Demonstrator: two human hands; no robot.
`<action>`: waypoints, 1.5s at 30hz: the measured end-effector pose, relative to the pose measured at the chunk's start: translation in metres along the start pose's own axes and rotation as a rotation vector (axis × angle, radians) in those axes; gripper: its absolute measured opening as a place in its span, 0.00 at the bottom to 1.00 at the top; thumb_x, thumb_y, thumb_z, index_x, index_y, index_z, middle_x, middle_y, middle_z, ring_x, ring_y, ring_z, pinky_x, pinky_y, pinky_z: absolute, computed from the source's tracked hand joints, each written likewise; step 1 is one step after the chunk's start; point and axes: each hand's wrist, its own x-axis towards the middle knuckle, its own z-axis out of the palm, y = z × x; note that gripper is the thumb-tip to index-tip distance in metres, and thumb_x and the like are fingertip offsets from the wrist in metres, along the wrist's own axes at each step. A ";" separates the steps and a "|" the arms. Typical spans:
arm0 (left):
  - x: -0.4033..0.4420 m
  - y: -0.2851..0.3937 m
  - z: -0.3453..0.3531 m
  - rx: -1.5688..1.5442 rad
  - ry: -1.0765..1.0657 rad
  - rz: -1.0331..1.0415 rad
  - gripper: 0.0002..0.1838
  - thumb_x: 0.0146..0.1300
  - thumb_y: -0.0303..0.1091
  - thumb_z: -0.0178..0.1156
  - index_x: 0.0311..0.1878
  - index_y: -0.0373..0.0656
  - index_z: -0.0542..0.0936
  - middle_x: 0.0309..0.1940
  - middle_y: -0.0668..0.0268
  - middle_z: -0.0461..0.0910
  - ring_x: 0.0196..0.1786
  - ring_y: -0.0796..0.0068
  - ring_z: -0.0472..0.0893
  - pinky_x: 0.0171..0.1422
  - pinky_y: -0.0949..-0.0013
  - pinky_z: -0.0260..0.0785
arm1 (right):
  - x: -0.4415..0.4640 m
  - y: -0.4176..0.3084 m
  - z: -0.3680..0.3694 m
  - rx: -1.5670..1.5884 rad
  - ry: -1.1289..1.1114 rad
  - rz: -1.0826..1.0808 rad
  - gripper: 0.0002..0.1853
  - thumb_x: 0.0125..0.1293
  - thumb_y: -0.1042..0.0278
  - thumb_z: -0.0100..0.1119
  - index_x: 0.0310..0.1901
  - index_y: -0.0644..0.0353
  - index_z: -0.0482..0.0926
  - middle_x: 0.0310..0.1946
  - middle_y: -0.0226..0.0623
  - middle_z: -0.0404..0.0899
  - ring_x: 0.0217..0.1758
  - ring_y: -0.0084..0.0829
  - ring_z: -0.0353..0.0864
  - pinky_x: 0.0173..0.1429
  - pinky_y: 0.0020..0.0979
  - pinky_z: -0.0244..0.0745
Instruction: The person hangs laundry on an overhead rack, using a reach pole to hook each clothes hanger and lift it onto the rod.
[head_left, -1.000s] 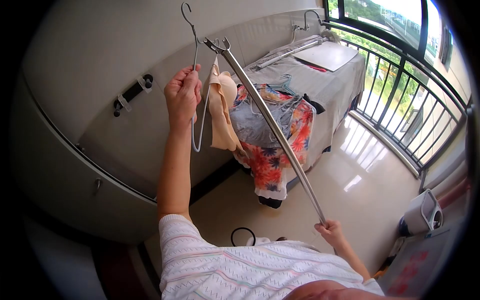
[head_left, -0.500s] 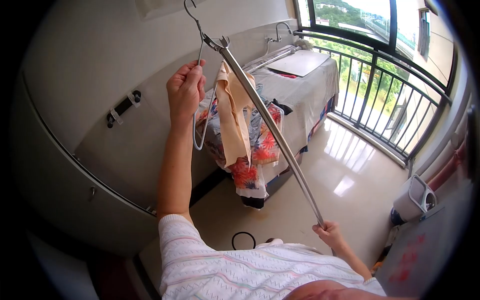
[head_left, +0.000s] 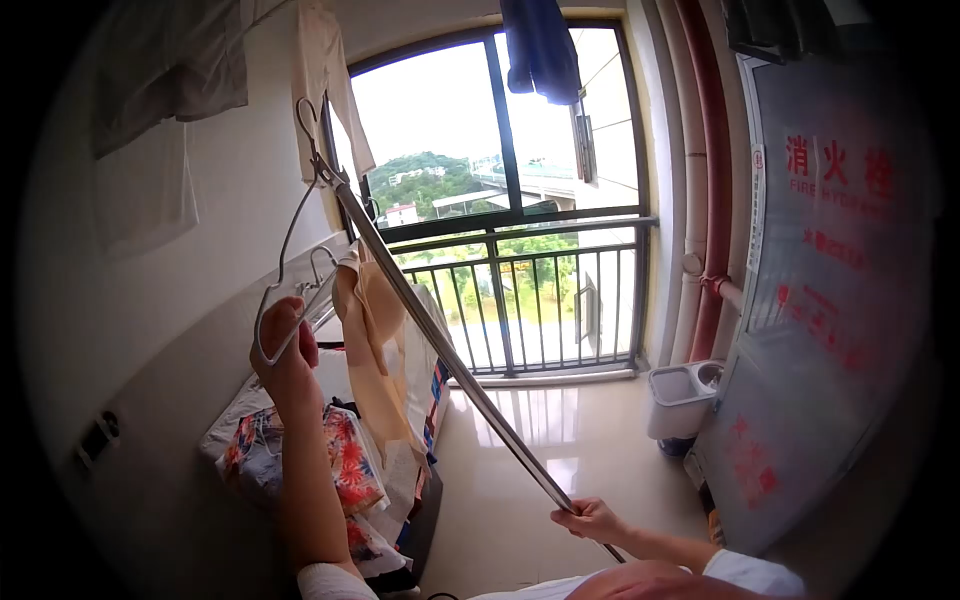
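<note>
My left hand (head_left: 287, 347) is raised at the left, its fingers closed on the lower part of a pale wire hanger (head_left: 284, 250). The forked top of a metal pole (head_left: 440, 343) meets the hanger just below its hook. A beige garment (head_left: 374, 335) hangs from the hanger's right side, beside the pole. Down at the lower right, my right hand (head_left: 592, 522) grips the pole near its lower end. The pole slants between both hands.
Floral clothes (head_left: 352, 459) lie on a covered surface at lower left. Dark shorts (head_left: 540, 50) and a beige garment (head_left: 322, 70) hang overhead. A railing (head_left: 500, 300) fronts the window. A white bin (head_left: 680, 400) stands near a fire hydrant door (head_left: 820, 300).
The view has tilted up and turned toward the window, bringing hanging clothes into sight. My left hand has moved down the hanger to its lower part. My right hand keeps hold of the pole.
</note>
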 end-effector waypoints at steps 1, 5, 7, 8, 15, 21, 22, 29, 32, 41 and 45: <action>-0.014 -0.008 0.005 -0.047 -0.025 -0.029 0.09 0.60 0.36 0.55 0.34 0.40 0.77 0.13 0.75 0.64 0.13 0.90 0.57 0.15 0.83 0.46 | 0.001 0.001 -0.008 -0.010 0.025 -0.007 0.18 0.59 0.56 0.59 0.18 0.55 0.69 0.10 0.22 0.63 0.13 0.13 0.60 0.15 0.20 0.51; -0.073 -0.035 0.057 -0.237 -0.433 -0.308 0.09 0.62 0.35 0.54 0.36 0.38 0.76 0.15 0.72 0.69 0.14 0.88 0.62 0.16 0.82 0.52 | -0.009 -0.030 -0.027 0.035 0.084 -0.063 0.16 0.59 0.57 0.58 0.21 0.56 0.69 0.12 0.23 0.63 0.14 0.14 0.60 0.16 0.21 0.52; -0.093 -0.037 0.098 -0.263 -0.750 -0.395 0.13 0.63 0.37 0.53 0.45 0.37 0.74 0.18 0.70 0.73 0.18 0.87 0.69 0.21 0.81 0.61 | -0.009 -0.036 -0.037 0.064 0.134 -0.117 0.20 0.57 0.51 0.60 0.18 0.54 0.67 0.10 0.22 0.63 0.12 0.12 0.59 0.15 0.19 0.51; -0.097 -0.033 0.117 -0.241 -0.864 -0.378 0.16 0.62 0.35 0.53 0.51 0.38 0.71 0.24 0.67 0.76 0.18 0.86 0.71 0.19 0.83 0.58 | -0.011 -0.040 -0.041 0.059 0.171 -0.138 0.19 0.57 0.52 0.60 0.17 0.54 0.67 0.10 0.22 0.63 0.12 0.12 0.59 0.15 0.19 0.51; -0.095 -0.021 0.191 -0.541 -0.966 -0.403 0.12 0.60 0.28 0.53 0.45 0.35 0.69 0.26 0.66 0.75 0.19 0.86 0.70 0.20 0.83 0.62 | -0.042 -0.073 -0.063 0.041 0.203 -0.275 0.12 0.57 0.62 0.61 0.31 0.61 0.72 0.19 0.25 0.69 0.21 0.14 0.68 0.24 0.18 0.64; -0.090 -0.015 0.217 -0.528 -1.044 -0.370 0.09 0.59 0.28 0.53 0.42 0.36 0.69 0.26 0.66 0.75 0.19 0.86 0.70 0.19 0.84 0.61 | -0.080 0.041 -0.100 0.001 0.218 -0.027 0.12 0.55 0.63 0.64 0.36 0.61 0.75 0.26 0.23 0.73 0.26 0.14 0.69 0.30 0.17 0.65; -0.090 -0.014 0.222 -0.569 -1.054 -0.388 0.09 0.59 0.28 0.53 0.42 0.37 0.70 0.26 0.66 0.75 0.19 0.86 0.70 0.19 0.84 0.61 | -0.088 0.057 -0.096 -0.021 0.311 0.037 0.12 0.55 0.61 0.64 0.32 0.60 0.76 0.22 0.22 0.72 0.23 0.14 0.68 0.27 0.18 0.64; -0.067 0.019 0.262 -0.441 -1.048 -0.230 0.05 0.58 0.29 0.54 0.31 0.37 0.71 0.21 0.68 0.72 0.16 0.86 0.68 0.17 0.82 0.59 | -0.094 0.112 -0.084 -0.096 0.693 0.224 0.15 0.54 0.55 0.64 0.21 0.57 0.74 0.12 0.22 0.66 0.13 0.14 0.62 0.17 0.19 0.57; -0.055 0.021 0.288 -0.561 -1.005 -0.201 0.07 0.59 0.30 0.54 0.30 0.37 0.70 0.19 0.67 0.71 0.15 0.84 0.68 0.16 0.81 0.57 | -0.094 0.111 -0.081 -0.032 0.797 0.187 0.16 0.54 0.55 0.63 0.20 0.56 0.73 0.11 0.22 0.65 0.12 0.14 0.62 0.16 0.19 0.56; -0.064 0.052 0.285 -0.343 -1.070 0.199 0.30 0.57 0.41 0.57 0.58 0.32 0.63 0.42 0.55 0.76 0.27 0.77 0.78 0.29 0.75 0.69 | -0.096 0.006 -0.118 0.118 0.973 -0.323 0.18 0.55 0.54 0.62 0.17 0.54 0.69 0.09 0.22 0.63 0.10 0.14 0.60 0.14 0.18 0.55; -0.089 0.029 0.237 -0.235 -1.237 0.368 0.28 0.55 0.38 0.57 0.58 0.38 0.65 0.42 0.54 0.75 0.32 0.72 0.78 0.40 0.68 0.70 | -0.092 -0.091 -0.149 -0.036 0.970 -0.604 0.20 0.60 0.50 0.55 0.21 0.57 0.67 0.08 0.27 0.63 0.07 0.19 0.60 0.10 0.21 0.56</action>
